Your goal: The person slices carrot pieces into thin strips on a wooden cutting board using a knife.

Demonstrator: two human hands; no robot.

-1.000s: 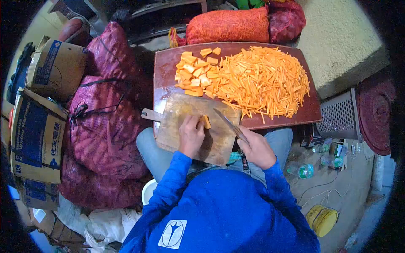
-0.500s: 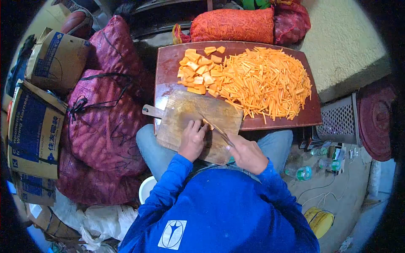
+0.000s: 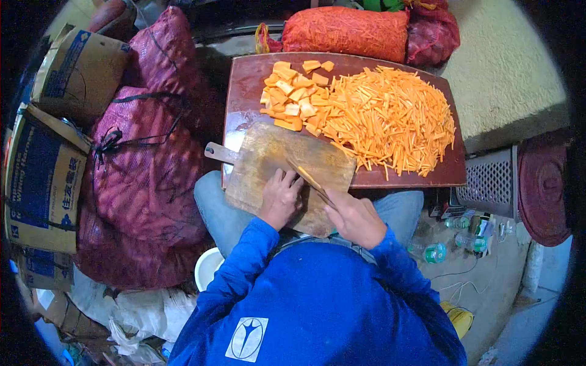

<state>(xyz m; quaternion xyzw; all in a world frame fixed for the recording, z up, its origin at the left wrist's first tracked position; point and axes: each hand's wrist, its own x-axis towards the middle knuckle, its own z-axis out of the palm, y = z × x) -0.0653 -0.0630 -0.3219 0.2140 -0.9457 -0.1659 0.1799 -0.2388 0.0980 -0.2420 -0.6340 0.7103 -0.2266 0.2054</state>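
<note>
My right hand (image 3: pixel 356 219) is closed round the handle of a knife (image 3: pixel 310 178), whose blade points away to the upper left over the wooden cutting board (image 3: pixel 259 158). Close against the blade, the curled fingers of my left hand (image 3: pixel 282 198) press down on the board, on an orange vegetable piece that they mostly hide. Past the board lie orange vegetable chunks (image 3: pixel 292 91) and, to their right, a large heap of thin orange sticks (image 3: pixel 397 119). The board rests partly on the table and reaches toward my lap.
The dark red table (image 3: pixel 244 76) stands before me. Large mesh sacks (image 3: pixel 143 183) and cardboard boxes (image 3: pixel 46 183) crowd the left; an orange-filled mesh sack (image 3: pixel 345 33) lies behind the table. At right are a grey basket (image 3: pixel 485 183) and plastic bottles (image 3: pixel 434 252). A white bowl (image 3: pixel 209 268) is lower left.
The view has shifted slightly. Both hands stay at the board; the knife blade now lies closer along the left fingertips, covering more of the orange piece.
</note>
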